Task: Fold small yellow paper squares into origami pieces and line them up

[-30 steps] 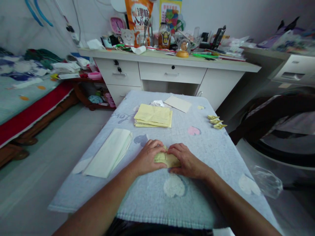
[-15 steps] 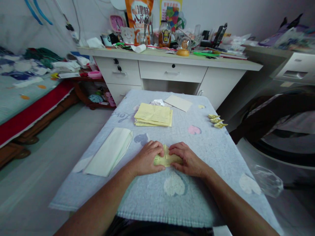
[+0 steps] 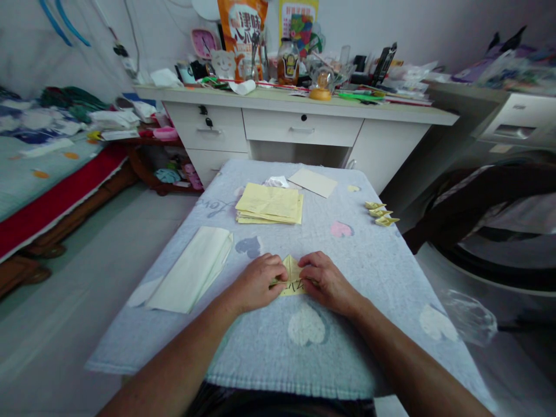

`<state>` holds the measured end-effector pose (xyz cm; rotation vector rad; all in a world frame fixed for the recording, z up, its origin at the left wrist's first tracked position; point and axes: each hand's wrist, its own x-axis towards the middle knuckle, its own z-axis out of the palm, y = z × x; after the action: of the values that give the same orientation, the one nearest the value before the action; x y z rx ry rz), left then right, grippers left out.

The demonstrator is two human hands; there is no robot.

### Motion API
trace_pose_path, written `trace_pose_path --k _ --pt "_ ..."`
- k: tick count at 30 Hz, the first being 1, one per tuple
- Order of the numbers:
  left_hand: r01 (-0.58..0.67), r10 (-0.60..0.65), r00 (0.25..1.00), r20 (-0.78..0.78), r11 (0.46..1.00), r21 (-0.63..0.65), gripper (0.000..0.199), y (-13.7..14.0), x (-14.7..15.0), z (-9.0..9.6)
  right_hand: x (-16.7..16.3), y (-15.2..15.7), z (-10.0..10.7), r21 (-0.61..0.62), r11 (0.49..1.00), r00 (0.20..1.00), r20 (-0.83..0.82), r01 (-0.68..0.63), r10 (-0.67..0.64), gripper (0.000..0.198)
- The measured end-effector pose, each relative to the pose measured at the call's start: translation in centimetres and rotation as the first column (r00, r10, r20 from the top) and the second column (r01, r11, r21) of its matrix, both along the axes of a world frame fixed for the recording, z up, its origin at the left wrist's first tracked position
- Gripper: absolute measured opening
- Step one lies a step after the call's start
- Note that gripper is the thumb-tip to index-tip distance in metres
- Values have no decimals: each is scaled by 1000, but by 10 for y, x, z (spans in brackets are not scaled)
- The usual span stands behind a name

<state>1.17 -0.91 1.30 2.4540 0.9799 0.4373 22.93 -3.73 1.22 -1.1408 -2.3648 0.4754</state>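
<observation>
A small folded sheet of yellow paper (image 3: 292, 270) with a pointed top lies on the cloth-covered table in front of me. Its lower flap shows dark written marks. My left hand (image 3: 262, 282) pinches its left side between thumb and fingers. On the right side, my right hand (image 3: 325, 282) grips it the same way. Beyond my hands sits a stack of yellow paper sheets (image 3: 270, 202). Several small folded yellow paper shapes (image 3: 380, 214) stand in a row near the right edge of the table.
A long folded pale sheet (image 3: 191, 269) lies to the left. A cream card (image 3: 313, 182) and a crumpled white tissue (image 3: 277, 182) are at the back. Behind the table stands a cluttered white desk (image 3: 304, 124); a washing machine (image 3: 516, 124) is at right, a bed (image 3: 56, 168) at left.
The paper's lower edge has opened out into a flap with dark marks showing. My thumbs have moved up and inward on the paper; both hands keep hold of it.
</observation>
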Motion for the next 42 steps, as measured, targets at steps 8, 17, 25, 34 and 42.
trace_pose_path --k 8,17,25,34,42 --pt "-23 20 998 -54 998 -58 15 3 0 2 -4 0 0 -83 991 995 33 101 -99 6" --pt "-141 138 987 -79 990 -26 18 -1 4 -3 -7 2 -4 -67 982 983 51 178 -175 12" --pt "-261 264 954 -141 965 38 17 -3 0 0 0 3 -8 -82 960 963 39 268 -266 17" --pt "-296 295 936 -193 955 26 20 -4 -8 2 7 6 -14 -90 928 932 58 362 -358 24" --pt "-306 301 928 -218 952 12 16 -2 -14 2 7 5 -12 -99 922 927 49 375 -372 26"
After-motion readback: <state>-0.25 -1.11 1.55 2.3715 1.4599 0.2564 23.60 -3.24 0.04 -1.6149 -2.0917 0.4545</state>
